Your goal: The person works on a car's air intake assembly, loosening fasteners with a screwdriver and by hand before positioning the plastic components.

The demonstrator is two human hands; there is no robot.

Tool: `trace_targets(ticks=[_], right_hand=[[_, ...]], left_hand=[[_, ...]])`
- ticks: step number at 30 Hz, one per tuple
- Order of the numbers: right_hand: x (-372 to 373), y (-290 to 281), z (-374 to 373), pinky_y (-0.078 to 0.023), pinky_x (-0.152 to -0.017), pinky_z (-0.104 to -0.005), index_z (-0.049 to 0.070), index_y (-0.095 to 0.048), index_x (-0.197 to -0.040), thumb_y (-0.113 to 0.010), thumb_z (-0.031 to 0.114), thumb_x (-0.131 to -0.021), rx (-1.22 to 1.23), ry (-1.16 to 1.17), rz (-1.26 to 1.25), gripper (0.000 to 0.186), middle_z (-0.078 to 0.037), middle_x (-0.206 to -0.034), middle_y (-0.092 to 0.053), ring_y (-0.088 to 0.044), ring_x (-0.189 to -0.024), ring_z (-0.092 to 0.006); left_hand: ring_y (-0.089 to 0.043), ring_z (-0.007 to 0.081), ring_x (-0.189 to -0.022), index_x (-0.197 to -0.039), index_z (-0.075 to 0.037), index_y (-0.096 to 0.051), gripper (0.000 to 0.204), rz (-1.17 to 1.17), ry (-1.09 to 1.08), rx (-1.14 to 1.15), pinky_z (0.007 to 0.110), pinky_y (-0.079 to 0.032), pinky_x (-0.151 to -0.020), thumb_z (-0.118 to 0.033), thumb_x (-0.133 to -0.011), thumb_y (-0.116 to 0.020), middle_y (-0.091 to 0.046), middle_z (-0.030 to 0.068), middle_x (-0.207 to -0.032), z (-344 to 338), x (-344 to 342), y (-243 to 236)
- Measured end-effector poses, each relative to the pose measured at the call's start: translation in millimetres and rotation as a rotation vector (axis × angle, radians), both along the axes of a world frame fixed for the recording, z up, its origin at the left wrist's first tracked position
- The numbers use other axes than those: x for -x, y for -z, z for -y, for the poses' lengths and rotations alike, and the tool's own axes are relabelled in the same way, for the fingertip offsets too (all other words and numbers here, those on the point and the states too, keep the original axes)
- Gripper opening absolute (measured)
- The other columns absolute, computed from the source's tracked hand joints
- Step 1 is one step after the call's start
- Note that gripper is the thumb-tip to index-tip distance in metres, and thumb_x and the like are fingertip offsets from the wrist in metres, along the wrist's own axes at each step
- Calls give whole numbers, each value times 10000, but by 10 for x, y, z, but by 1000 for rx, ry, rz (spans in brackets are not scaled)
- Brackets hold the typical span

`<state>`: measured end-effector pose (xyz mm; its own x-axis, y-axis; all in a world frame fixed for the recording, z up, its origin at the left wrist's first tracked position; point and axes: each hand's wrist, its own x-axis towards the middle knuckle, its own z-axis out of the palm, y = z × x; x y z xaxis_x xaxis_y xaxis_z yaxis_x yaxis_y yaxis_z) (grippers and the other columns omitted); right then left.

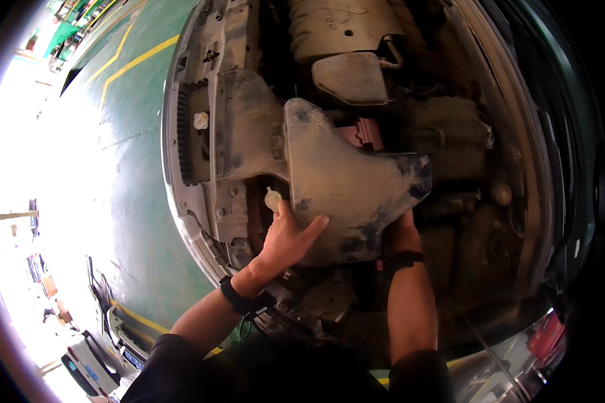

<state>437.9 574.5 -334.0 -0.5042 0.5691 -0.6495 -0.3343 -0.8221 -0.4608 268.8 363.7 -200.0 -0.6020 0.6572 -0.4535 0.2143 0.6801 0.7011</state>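
A broad, dust-coated plastic cover [343,188], with dark smudges along its right and lower edges, lies across the middle of the open engine bay. My left hand [290,236] grips its near left edge, the thumb resting on top and the other fingers partly out of sight at the edge. Just past my left index finger is a pale yellowish cap [273,199]. My right hand [404,233] reaches in beneath the cover's right side, which hides the fingers. Against the cover's left side sits a dusty air duct [249,127].
A reddish part [363,133] shows behind the cover. Farther back is a ribbed engine cover [343,30]. The car's front edge [171,154] runs along the left, above a green floor [138,235] with yellow lines. A detached bumper [124,339] stands at lower left.
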Motion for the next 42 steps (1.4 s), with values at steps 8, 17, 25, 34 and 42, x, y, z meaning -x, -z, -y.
trace_targets(ticks=[8,17,25,34,42], right_hand=[[5,-15,-25,-473,-1004,-439,49,-499,-1399,-508,390,-1015,-13,-60,14,514,-108,-1363,-578,-560,-1211,-308],[30,-40,-62,-468,-1011,-436,53,-496,-1402,-491,401,-1022,-27,-114,20,515,-106,-1369,-572,-553,-1219,-304],[61,-67,-92,-464,-1017,-433,56,-492,-1404,-476,411,-1028,-39,-138,25,517,-104,-1375,-567,-547,-1227,-301],[-22,-40,-76,-460,-1024,-429,60,-488,-1407,-459,422,-1035,-42,-112,-44,520,-102,-1382,-561,-540,-1235,-297],[-329,-812,-197,-492,-960,-429,61,-566,-1304,-489,427,-1002,-55,-55,391,481,-95,-1209,-647,-616,-1104,-261]], left_hand=[[-579,529,-1115,-1255,146,-323,898,9,-1,54,488,-492,-947,-580,-863,-678,-517,440,-1203,-3,24,-18],[-578,536,-1114,-1224,136,-324,899,38,0,27,492,-504,-926,-612,-862,-668,-481,453,-1238,12,29,-40],[-577,541,-1105,-1196,131,-332,906,47,7,37,499,-506,-916,-649,-859,-647,-476,464,-1225,39,48,-47],[-562,539,-1129,-1320,162,-289,991,-17,20,19,503,-489,-940,-635,-858,-653,-509,439,-1227,52,33,3],[-608,508,-1080,-1247,104,-390,871,33,43,96,496,-495,-936,-630,-858,-650,-614,373,-1129,5,82,-89]])
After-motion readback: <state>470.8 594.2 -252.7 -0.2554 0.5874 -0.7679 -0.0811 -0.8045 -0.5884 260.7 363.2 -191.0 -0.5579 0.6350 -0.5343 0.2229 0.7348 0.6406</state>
